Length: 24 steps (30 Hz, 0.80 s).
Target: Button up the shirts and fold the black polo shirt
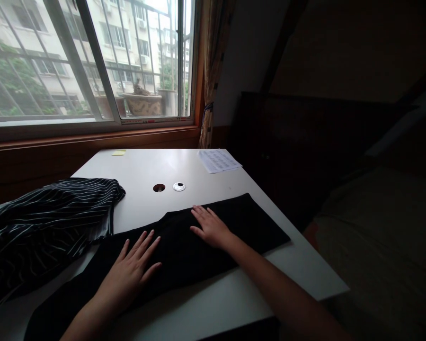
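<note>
Simply my left hand (130,272) and right hand (210,229), both unclenched, palms down on black cloth (188,255), table (142,166) beneath.

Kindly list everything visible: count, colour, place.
Flat garment: 1, black, on table
Striped garment: 1, black/white, left
Table: 1, white, centre
Sticky notes: 1+, yellow, table's far left
Printed sheets: 1+, white, table's far right
Hole: 1, dark, tabletop
Disc: 1, silvery, beside hole
Window: 1, grey, behind table
Curtain: 1, brownish, window's right
Flowerpot: 1+, brown, outside
Grille: 1, grey, outside
Trees: 1+, green, outside
Buildings: 2+, pale, outside
Furniture: 1+, dark, right
Left hand, right hand: 2, bare, on flat garment
</note>
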Motion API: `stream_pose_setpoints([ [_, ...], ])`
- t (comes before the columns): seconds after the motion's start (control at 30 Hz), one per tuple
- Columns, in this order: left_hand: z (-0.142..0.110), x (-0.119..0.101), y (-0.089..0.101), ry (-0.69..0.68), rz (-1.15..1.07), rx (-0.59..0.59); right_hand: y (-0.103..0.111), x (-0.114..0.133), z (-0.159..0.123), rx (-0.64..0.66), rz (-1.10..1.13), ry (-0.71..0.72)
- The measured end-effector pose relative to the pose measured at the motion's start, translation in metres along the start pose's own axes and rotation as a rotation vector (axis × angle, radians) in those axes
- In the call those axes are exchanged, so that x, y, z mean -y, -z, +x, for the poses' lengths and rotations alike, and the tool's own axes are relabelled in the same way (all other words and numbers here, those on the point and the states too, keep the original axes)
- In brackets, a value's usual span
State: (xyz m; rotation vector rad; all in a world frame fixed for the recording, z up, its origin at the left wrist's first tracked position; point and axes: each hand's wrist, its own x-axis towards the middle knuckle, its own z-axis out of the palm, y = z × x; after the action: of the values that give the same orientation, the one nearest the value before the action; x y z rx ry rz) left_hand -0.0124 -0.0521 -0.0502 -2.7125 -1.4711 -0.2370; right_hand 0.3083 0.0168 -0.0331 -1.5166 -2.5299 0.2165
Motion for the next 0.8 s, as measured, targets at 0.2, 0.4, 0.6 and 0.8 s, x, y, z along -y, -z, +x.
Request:
stream_pose_setpoints([
  [0.2,-0.014,0.021,-0.003,0.113,0.000,0.037,0.017,-0.106,-0.030,0.010,-0.141,-0.320],
  [0.4,-0.034,0.052,-0.002,0.174,0.045,0.029,0.032,-0.180,-0.063,-0.026,-0.188,-0.637],
  [0.6,-0.066,0.072,0.013,0.121,0.120,-0.138,0.038,-0.185,-0.070,-0.115,-0.231,-0.748],
  [0.8,-0.083,0.046,0.033,-0.038,0.198,-0.222,0.033,-0.122,-0.070,-0.224,-0.171,-0.458],
])
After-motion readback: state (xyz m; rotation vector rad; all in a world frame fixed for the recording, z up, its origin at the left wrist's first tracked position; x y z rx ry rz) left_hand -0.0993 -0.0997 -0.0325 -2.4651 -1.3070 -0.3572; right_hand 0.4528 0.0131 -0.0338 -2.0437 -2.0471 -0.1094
